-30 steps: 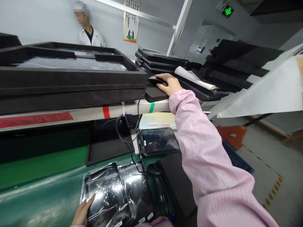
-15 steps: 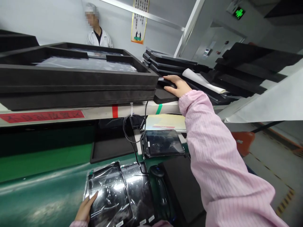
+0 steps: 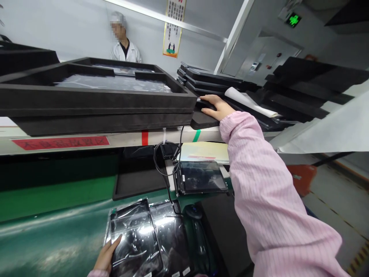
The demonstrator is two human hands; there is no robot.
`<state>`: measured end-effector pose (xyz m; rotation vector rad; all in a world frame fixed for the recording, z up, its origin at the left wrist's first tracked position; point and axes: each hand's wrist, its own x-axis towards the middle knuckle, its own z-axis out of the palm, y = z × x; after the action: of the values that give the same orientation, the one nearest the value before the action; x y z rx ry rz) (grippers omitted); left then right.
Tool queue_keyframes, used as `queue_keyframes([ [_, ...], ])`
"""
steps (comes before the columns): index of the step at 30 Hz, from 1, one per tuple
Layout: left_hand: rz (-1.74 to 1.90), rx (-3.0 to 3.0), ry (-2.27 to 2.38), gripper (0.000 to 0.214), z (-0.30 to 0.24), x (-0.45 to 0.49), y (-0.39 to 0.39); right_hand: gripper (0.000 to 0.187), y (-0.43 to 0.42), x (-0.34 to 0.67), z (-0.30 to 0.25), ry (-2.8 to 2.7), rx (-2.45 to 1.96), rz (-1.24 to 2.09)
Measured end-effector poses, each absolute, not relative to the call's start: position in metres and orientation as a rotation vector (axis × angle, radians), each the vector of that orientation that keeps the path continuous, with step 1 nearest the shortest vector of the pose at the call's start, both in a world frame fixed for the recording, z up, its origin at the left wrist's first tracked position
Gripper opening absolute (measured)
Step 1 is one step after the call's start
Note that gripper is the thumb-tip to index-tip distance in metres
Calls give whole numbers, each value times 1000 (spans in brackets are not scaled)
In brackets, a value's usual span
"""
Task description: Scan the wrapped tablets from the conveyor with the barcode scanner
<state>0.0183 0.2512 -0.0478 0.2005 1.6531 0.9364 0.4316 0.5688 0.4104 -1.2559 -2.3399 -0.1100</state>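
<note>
I'm on an electronics factory line: green conveyor belt (image 3: 52,234) w/ bagged tablet-like screens (image 3: 135,238), black foam trays (image 3: 98,100) stacked on the shelf above, barcode scanner (image 3: 198,231) by the belt. Co-worker (image 3: 125,46) in white coat & cap opposite; green exit sign (image 3: 293,19) over a door.

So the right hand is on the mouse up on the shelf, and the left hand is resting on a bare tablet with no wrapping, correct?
Not quite. The head view shows the right hand on the mouse up on the shelf, but the tablet under the left hand is not bare: it is sealed in a shiny clear plastic bag, lying on the green belt.
</note>
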Motion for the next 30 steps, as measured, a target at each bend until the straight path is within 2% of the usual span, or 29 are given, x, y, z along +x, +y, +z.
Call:
queue_keyframes([
  [3, 880, 119, 1578, 59, -42, 19, 253, 53, 570, 431, 411, -2355, -1242, -109],
  [8, 933, 128, 1583, 43, -36, 23, 253, 50, 568, 426, 413, -2344, -1238, -113],
  [18, 968, 136, 1579, 38, -42, 26, 250, 49, 567, 422, 410, -2314, -1308, -140],
  [24, 1001, 304, 1550, 43, -22, 32, 250, 53, 513, 416, 410, -1842, -1296, -396],
  [27, 1012, 330, 1560, 46, -15, 33, 252, 54, 439, 422, 366, -1468, -1313, -314],
  [30, 1007, 308, 1517, 41, -10, 33, 254, 43, 353, 427, 268, -1238, -1533, -63],
])
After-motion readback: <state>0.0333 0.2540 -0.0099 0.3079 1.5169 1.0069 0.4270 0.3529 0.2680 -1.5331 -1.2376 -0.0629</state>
